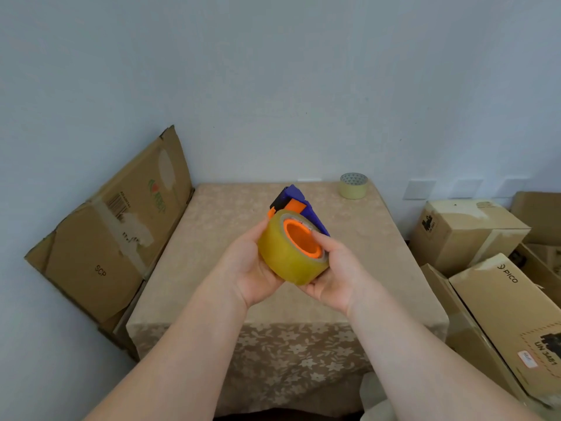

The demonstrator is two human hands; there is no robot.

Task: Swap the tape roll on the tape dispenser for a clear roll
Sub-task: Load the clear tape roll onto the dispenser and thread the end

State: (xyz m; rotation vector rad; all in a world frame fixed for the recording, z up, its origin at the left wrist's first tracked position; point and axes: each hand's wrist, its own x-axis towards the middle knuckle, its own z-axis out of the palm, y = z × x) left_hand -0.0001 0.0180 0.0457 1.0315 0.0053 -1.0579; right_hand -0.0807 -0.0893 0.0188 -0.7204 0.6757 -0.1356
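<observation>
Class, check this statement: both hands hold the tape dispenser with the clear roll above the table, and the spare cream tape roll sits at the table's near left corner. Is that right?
Not quite. The head view shows the cream tape roll at the table's far right corner. The rest stands: left hand and right hand hold the tape dispenser with the clear roll.

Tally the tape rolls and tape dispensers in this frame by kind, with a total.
Clear tape rolls: 1, the clear roll on the dispenser's orange hub, held between left hand and right hand.
Beige tape rolls: 1, the beige roll at the table's far right corner.
Tape dispensers: 1, the blue and orange dispenser.
Total: 3
</observation>
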